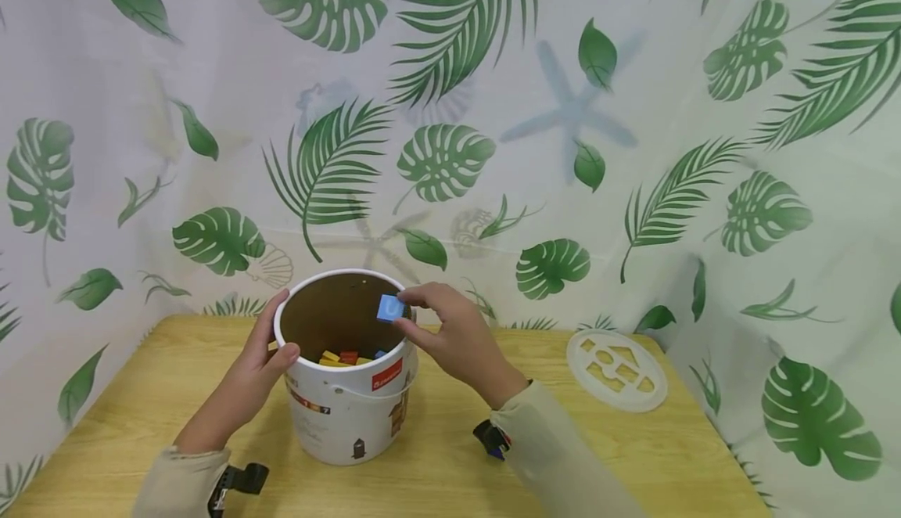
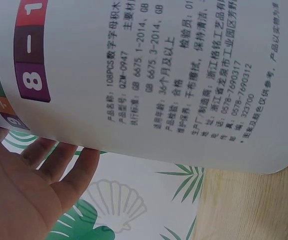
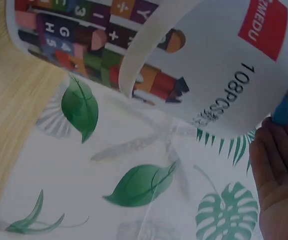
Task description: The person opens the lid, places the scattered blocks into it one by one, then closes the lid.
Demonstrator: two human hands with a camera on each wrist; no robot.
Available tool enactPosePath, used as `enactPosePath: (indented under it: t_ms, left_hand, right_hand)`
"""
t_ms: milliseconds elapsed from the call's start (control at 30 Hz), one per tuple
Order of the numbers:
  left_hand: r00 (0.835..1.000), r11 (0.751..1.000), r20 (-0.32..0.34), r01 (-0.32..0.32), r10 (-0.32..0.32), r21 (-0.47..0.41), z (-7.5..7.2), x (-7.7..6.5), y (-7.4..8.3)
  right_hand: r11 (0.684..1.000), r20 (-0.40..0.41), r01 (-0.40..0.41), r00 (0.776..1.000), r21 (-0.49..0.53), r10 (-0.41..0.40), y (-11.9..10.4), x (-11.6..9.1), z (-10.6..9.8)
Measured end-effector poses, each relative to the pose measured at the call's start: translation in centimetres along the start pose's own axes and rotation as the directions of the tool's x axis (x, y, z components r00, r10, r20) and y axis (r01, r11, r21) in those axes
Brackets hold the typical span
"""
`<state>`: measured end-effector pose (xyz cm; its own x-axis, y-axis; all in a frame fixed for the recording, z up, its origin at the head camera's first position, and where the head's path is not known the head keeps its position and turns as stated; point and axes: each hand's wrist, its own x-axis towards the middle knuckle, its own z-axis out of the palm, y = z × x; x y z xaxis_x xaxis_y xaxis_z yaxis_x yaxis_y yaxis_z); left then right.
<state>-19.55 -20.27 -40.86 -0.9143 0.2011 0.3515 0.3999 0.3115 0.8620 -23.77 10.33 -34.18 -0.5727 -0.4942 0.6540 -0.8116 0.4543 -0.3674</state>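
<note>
A white bucket with printed sides stands on the table, its top uncovered. Several coloured blocks, yellow, red and blue, lie at its bottom. My left hand grips the bucket's left side at the rim, thumb near the front and fingers along the outer wall; the left wrist view shows those fingers against the printed wall. Over the right part of the opening, my right hand pinches a small blue block with a pale curved mark between thumb and fingers. Edge-on, that block appears beside the rim in the right wrist view.
A round translucent lid with cut-out shapes lies at the table's right side. The bucket's white handle hangs down its front. Behind the wooden table hangs a white curtain printed with green leaves.
</note>
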Motion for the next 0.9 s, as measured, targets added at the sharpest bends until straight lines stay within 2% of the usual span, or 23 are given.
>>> enactPosePath:
  t_ms: [167, 267, 333, 433, 500, 567, 633, 900]
  left_hand:
    - [1.0, 1.0, 0.0, 0.008, -0.008, -0.005, 0.0, 0.1, -0.2]
    - [1.0, 1.0, -0.004, 0.014, -0.014, -0.001, 0.0, 0.2, -0.3]
    - [1.0, 1.0, -0.005, 0.016, -0.016, -0.004, -0.1, 0.2, -0.3]
    - [1.0, 1.0, -0.001, 0.018, -0.018, -0.007, -0.1, 0.1, -0.2]
    - [1.0, 1.0, 0.0, 0.015, -0.015, -0.009, -0.1, 0.0, -0.2]
    - [1.0, 1.0, 0.001, 0.016, -0.016, -0.006, -0.1, -0.1, -0.2]
    - [1.0, 1.0, -0.001, 0.019, -0.019, -0.003, -0.1, -0.1, -0.2]
    - [1.0, 1.0, 0.001, 0.029, -0.029, -0.005, 0.0, 0.1, -0.1]
  right_hand:
    - [1.0, 0.146, 0.019, 0.989, 0.01, -0.02, -0.4, 2.0, 1.3]
    - [0.999, 0.246, -0.05, 0.968, 0.0, 0.049, -0.7, 3.1, 1.7]
    - [0.992, 0.319, -0.122, 0.94, -0.008, 0.118, -1.0, 3.8, 1.9]
    - [0.975, 0.415, -0.221, 0.884, -0.034, 0.215, -1.4, 4.5, 2.1]
    - [0.964, 0.458, -0.257, 0.851, -0.064, 0.257, -1.7, 4.8, 2.2]
    - [0.958, 0.478, -0.274, 0.831, -0.091, 0.283, -2.0, 5.0, 2.2]
    - [0.955, 0.487, -0.279, 0.822, -0.106, 0.294, -2.2, 5.1, 2.2]
    - [0.949, 0.501, -0.283, 0.807, -0.136, 0.312, -2.3, 5.4, 2.2]
